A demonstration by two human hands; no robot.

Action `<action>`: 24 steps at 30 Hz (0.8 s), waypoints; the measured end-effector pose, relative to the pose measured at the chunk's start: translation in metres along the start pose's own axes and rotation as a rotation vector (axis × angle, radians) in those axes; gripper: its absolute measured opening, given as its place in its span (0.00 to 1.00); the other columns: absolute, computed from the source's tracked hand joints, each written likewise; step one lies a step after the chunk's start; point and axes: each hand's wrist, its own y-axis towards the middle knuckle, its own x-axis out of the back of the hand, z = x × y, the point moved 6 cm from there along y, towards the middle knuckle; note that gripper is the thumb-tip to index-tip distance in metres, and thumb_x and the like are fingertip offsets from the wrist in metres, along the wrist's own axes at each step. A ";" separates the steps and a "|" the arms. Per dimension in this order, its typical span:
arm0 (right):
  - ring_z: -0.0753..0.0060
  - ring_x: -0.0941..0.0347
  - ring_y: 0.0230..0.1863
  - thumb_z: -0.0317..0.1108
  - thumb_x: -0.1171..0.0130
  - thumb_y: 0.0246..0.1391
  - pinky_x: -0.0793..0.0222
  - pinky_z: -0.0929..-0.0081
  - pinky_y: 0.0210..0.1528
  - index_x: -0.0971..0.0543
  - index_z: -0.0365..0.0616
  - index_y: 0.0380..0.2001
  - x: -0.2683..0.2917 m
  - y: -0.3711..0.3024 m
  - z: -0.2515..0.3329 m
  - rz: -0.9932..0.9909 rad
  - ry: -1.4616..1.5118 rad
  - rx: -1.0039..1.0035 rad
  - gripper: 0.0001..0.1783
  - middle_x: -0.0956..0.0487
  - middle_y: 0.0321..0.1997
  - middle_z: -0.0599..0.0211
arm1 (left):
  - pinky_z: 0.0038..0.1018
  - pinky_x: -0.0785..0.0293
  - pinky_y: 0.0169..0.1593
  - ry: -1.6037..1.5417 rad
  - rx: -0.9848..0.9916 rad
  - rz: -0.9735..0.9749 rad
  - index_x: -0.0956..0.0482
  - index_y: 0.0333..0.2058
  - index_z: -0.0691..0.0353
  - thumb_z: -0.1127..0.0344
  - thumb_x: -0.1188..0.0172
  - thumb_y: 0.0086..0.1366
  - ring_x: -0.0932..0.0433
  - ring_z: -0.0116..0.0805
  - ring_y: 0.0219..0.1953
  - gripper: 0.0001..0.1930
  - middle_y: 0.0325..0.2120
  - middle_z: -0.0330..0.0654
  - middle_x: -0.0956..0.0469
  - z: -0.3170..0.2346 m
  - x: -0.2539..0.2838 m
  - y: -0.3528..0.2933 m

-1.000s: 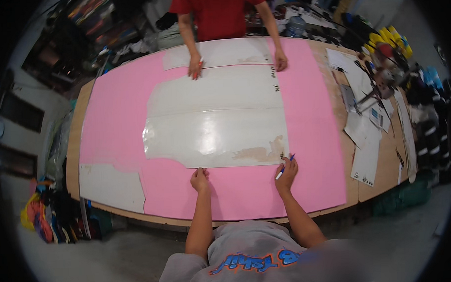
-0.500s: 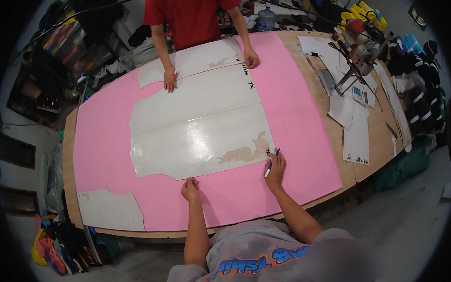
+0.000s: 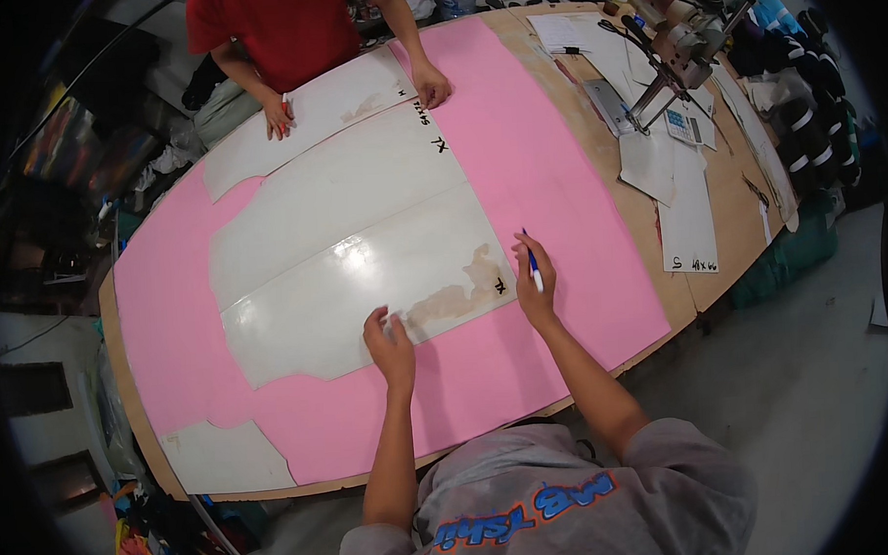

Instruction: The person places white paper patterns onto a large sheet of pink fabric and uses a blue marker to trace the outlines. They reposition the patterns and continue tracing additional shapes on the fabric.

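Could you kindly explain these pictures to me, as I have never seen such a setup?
There is no robot: these are a person's bare hands, all seen from a fisheye camera worn on the head, so straight edges look bent. Pink material covers much of the table, with shaped white sheets on top. The right hand holds a blue-and-white pen. The left hand is open and holds nothing, near one sheet's edge. Opposite stands a co-worker in red.
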 end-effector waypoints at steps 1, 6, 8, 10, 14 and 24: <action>0.60 0.16 0.53 0.35 0.48 0.82 0.20 0.63 0.58 0.21 0.41 0.65 -0.006 0.019 -0.005 -0.011 -0.004 0.013 0.17 0.14 0.54 0.54 | 0.44 0.28 0.68 0.041 -0.082 0.100 0.21 0.62 0.64 0.64 0.40 0.81 0.23 0.50 0.62 0.17 0.58 0.51 0.19 -0.023 -0.020 0.016; 0.71 0.15 0.47 0.38 0.47 0.83 0.17 0.69 0.50 0.20 0.38 0.59 -0.053 0.102 -0.015 -0.002 0.161 -0.157 0.16 0.13 0.48 0.61 | 0.52 0.37 0.77 0.259 -0.561 0.332 0.25 0.69 0.62 0.63 0.36 0.77 0.33 0.57 0.75 0.26 0.71 0.53 0.27 -0.074 -0.120 0.091; 0.72 0.15 0.45 0.39 0.46 0.83 0.17 0.70 0.46 0.20 0.38 0.55 -0.070 0.127 -0.027 0.050 0.230 -0.239 0.15 0.13 0.46 0.61 | 0.55 0.43 0.80 0.402 -0.683 0.357 0.29 0.74 0.59 0.57 0.35 0.77 0.40 0.57 0.80 0.31 0.76 0.53 0.32 -0.086 -0.157 0.113; 0.65 0.12 0.44 0.40 0.45 0.82 0.16 0.65 0.45 0.20 0.38 0.53 -0.084 0.143 -0.036 0.081 0.206 -0.225 0.15 0.11 0.43 0.58 | 0.58 0.45 0.81 0.489 -0.720 0.400 0.32 0.76 0.58 0.50 0.36 0.77 0.42 0.57 0.82 0.35 0.78 0.53 0.35 -0.093 -0.187 0.130; 0.75 0.15 0.38 0.40 0.44 0.82 0.16 0.71 0.39 0.20 0.38 0.49 -0.099 0.154 -0.053 0.112 0.147 -0.169 0.14 0.12 0.39 0.64 | 0.64 0.50 0.81 0.592 -0.651 0.457 0.36 0.79 0.56 0.38 0.37 0.75 0.46 0.56 0.84 0.43 0.82 0.51 0.41 -0.095 -0.220 0.141; 0.41 0.15 0.42 0.40 0.44 0.78 0.21 0.50 0.46 0.20 0.41 0.48 -0.104 0.155 -0.059 0.157 -0.027 -0.126 0.13 0.12 0.39 0.51 | 0.68 0.60 0.83 0.755 -0.449 0.715 0.53 0.85 0.54 0.23 0.28 0.59 0.63 0.58 0.88 0.68 0.87 0.51 0.58 -0.104 -0.225 0.132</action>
